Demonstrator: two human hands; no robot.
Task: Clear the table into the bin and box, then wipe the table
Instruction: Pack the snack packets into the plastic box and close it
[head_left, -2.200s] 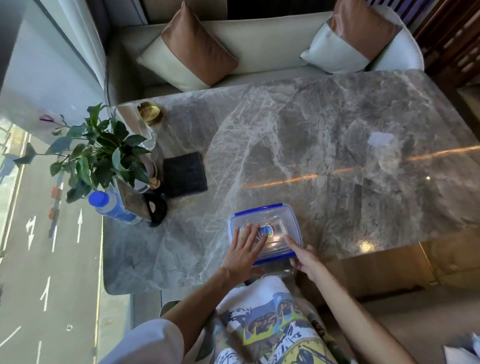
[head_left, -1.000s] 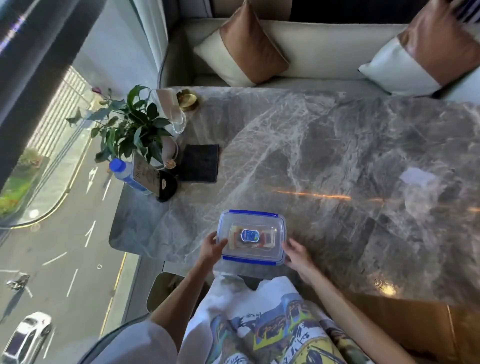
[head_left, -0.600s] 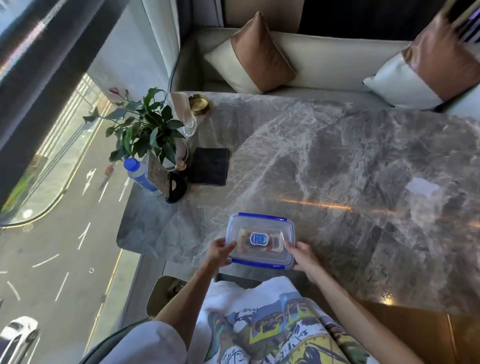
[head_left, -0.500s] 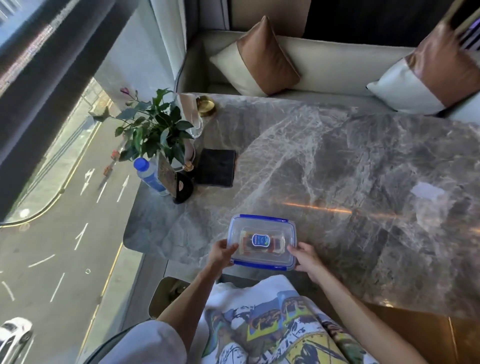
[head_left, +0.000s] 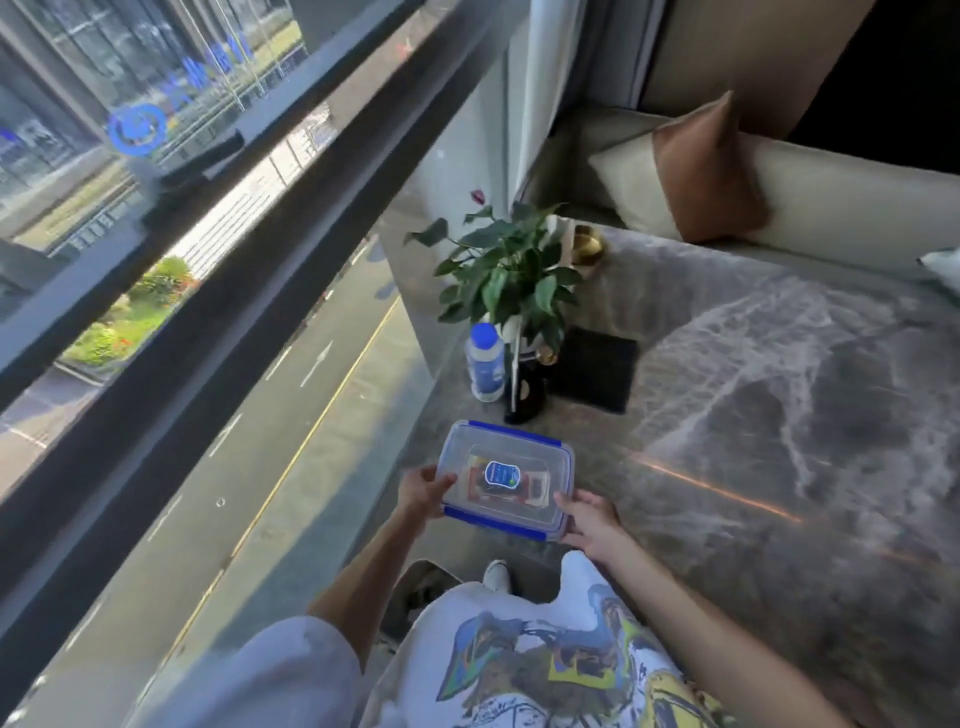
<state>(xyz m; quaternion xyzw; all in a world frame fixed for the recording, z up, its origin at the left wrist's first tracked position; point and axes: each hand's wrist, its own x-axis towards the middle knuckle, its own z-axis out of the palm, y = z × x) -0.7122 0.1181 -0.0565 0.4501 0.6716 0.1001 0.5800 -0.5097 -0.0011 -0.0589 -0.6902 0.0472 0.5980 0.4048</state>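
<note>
The clear blue-rimmed box (head_left: 506, 480) sits between 2 hands at the marble table (head_left: 779, 415) edge: left hand (head_left: 426, 491) and right hand (head_left: 589, 522) each clasp an end.

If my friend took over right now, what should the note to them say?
Left hand: grips the left edge of the lidded plastic box.
Right hand: grips the box's near right corner.
The box is at the near left corner of the marble table, lid on, something packed inside. Whether it is lifted or resting cannot be told.
Done: box closed.
Left: on the table are a water bottle, a potted plant, a black pad and a gold dish. No bin or cloth in view. Wiping not seen started.
</note>
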